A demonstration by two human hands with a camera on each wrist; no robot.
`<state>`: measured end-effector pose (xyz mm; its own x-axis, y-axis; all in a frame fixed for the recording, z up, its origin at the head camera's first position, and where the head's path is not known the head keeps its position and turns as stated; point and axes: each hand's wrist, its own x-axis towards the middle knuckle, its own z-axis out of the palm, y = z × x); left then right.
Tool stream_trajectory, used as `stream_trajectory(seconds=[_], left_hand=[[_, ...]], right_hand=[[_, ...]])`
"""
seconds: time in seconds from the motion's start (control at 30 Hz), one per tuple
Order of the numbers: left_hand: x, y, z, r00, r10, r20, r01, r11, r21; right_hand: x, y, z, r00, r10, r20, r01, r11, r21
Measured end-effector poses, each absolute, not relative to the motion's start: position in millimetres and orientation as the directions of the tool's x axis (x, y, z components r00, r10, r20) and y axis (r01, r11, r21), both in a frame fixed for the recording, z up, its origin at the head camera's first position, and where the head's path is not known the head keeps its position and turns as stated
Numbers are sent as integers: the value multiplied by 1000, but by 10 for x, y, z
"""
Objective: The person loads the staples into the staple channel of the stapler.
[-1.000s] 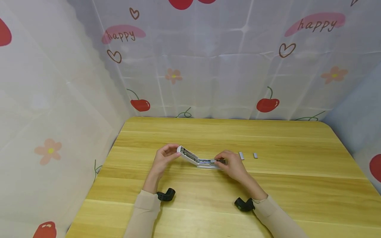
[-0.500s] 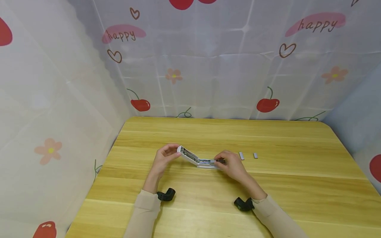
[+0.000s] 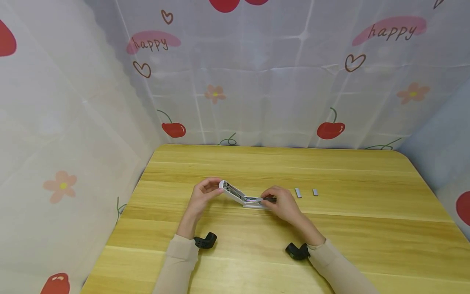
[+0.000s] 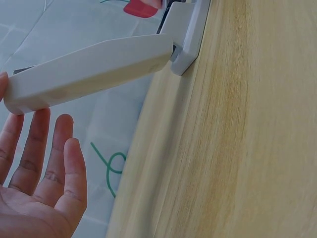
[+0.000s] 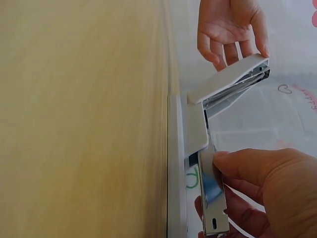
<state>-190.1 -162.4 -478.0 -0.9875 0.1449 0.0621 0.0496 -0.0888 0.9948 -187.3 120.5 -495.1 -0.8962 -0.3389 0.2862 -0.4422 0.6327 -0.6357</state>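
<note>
A white stapler (image 3: 232,193) lies on the table, swung wide with its upper arm tilted up to the left. My left hand (image 3: 204,195) holds the raised end between thumb and fingers; in the left wrist view several fingers (image 4: 42,163) stay fairly straight beneath it. The metal magazine (image 5: 213,191) shows bare along the base. My right hand (image 3: 280,201) is at it, thumb on one side and fingers on the other. A light grey piece like a staple strip (image 3: 259,199) shows at these fingertips, mostly hidden by them.
Two grey staple strips, a longer one (image 3: 298,192) and a shorter one (image 3: 315,192), lie right of the right hand on the wooden table (image 3: 242,261). A printed curtain (image 3: 257,102) hangs behind the table's far edge.
My right hand has slid a little left along the magazine, and the grey piece at its fingertips has shifted with it. The left hand and the raised stapler arm look unmoved.
</note>
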Motion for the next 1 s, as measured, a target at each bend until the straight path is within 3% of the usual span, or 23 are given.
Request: stream_trajectory(seconds=[1.0], left_hand=[[-1885,-1614,-4756,-988,145,51,38,-89,995]], right_hand=[[-1893,1114,-4971,-889,-364,279,-453,604,-655]])
